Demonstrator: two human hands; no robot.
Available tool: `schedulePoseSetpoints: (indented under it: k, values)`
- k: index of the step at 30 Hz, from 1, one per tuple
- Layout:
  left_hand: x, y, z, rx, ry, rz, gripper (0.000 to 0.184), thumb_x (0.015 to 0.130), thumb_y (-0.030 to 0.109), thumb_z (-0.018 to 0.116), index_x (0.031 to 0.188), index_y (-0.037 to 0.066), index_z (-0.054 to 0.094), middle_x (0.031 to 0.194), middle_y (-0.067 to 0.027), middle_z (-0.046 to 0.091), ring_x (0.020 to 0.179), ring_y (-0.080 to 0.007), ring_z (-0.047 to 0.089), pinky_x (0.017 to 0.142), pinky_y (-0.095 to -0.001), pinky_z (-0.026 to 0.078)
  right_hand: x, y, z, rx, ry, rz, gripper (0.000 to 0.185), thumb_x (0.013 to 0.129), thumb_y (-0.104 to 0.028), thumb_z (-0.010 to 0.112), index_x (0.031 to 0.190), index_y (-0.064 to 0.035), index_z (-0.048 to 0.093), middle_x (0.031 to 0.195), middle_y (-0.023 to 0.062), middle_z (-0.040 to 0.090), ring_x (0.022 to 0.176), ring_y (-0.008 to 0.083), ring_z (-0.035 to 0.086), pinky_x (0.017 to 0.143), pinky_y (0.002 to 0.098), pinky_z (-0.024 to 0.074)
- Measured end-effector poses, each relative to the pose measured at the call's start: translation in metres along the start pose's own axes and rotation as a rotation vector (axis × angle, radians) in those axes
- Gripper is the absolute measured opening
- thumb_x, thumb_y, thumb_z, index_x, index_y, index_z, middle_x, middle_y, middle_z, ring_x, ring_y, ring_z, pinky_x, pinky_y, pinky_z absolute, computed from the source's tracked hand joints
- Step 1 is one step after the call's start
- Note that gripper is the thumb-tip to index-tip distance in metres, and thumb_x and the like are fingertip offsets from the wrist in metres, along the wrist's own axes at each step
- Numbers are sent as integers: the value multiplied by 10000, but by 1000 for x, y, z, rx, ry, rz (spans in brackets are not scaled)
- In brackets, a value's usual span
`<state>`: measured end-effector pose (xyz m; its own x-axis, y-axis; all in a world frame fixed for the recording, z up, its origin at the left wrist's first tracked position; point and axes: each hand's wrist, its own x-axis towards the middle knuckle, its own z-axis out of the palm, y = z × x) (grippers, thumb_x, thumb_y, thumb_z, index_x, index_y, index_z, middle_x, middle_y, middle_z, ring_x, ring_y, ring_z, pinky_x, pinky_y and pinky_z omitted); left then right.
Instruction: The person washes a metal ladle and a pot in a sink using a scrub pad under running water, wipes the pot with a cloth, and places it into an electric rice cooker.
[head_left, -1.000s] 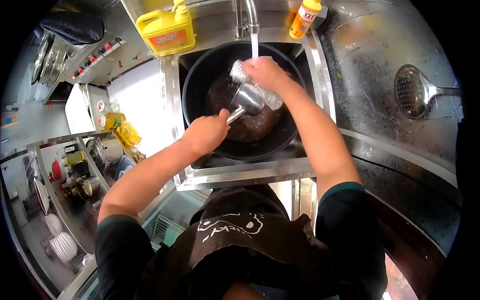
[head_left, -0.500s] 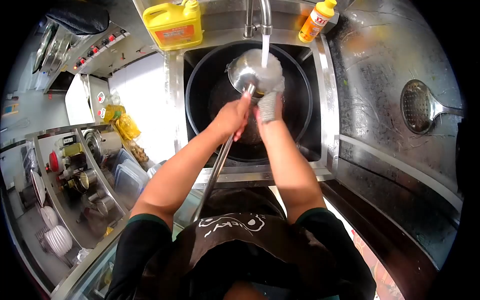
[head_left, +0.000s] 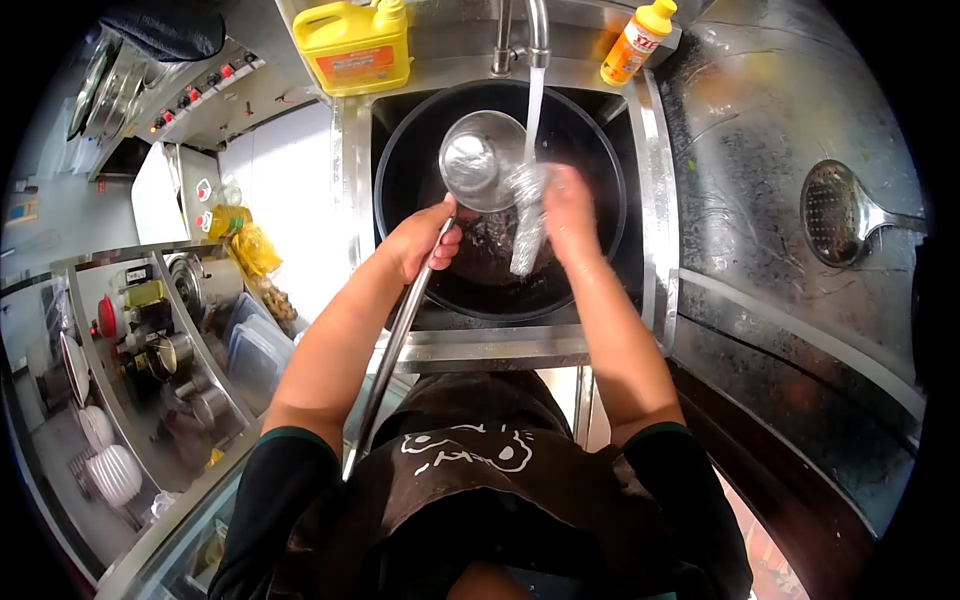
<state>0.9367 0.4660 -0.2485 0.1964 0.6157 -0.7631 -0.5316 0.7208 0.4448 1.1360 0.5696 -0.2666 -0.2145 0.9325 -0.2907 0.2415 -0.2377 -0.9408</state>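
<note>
Scrubbing ladle (head_left: 483, 160) over pot (head_left: 402, 172), apparently. Left hand (head_left: 425, 243): fingers closed round handle (head_left: 395, 338); right hand (head_left: 570, 212), blurred, clasps cloth (head_left: 528, 235) over pot. Any next stroke calls for steady handle.

Bright light bleached a white surface (head_left: 285, 205), glare streaked the counter (head_left: 740, 140), motion blurred the right hand (head_left: 569, 215), edges bowed into black.

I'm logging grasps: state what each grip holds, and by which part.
Left grip: the long silver metal ladle, by its handle, close to its bowl. Right grip: the silvery, textured, oblong cloth, apparently by its right side; blur hides the exact spot.
</note>
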Motion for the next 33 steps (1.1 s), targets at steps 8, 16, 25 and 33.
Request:
schedulePoseSetpoints:
  k: [8, 16, 25, 33]
  values:
    - [-5, -21, -7, -23, -159, -52, 517, 1049, 493, 247, 992, 63, 528, 574, 51, 347, 423, -61, 282, 361, -211, 237, 21, -31, -4, -285, 171, -471, 328, 847, -84, 621, 1157, -25, 534, 1116, 147, 615, 1015, 286, 611, 889, 362, 476]
    - [-24, -26, 35, 34, 35, -16, 456, 1037, 480, 341, 906, 65, 478, 589, 38, 343, 425, -74, 279, 358, -232, 219, 48, -3, 43, -1103, -102, -1253, 88, 704, -131, 603, 686, -100, 682, 819, 28, 587, 802, 219, 577, 679, 355, 469]
    - [-11, -35, 18, -56, 11, -52, 436, 1031, 479, 376, 873, 80, 453, 582, 32, 346, 414, -76, 280, 346, -239, 228, 20, -22, 45, -1157, -738, -315, 196, 783, -123, 609, 934, -57, 716, 964, 158, 681, 1015, 349, 650, 840, 465, 513]
    - [-14, -40, 22, -74, 27, -72, 422, 1028, 468, 387, 873, 82, 458, 580, 24, 358, 417, -82, 297, 353, -233, 243, 41, 18, 43, -1437, -333, -1030, 132, 779, -82, 584, 790, -61, 714, 868, 131, 666, 847, 274, 662, 704, 406, 538]
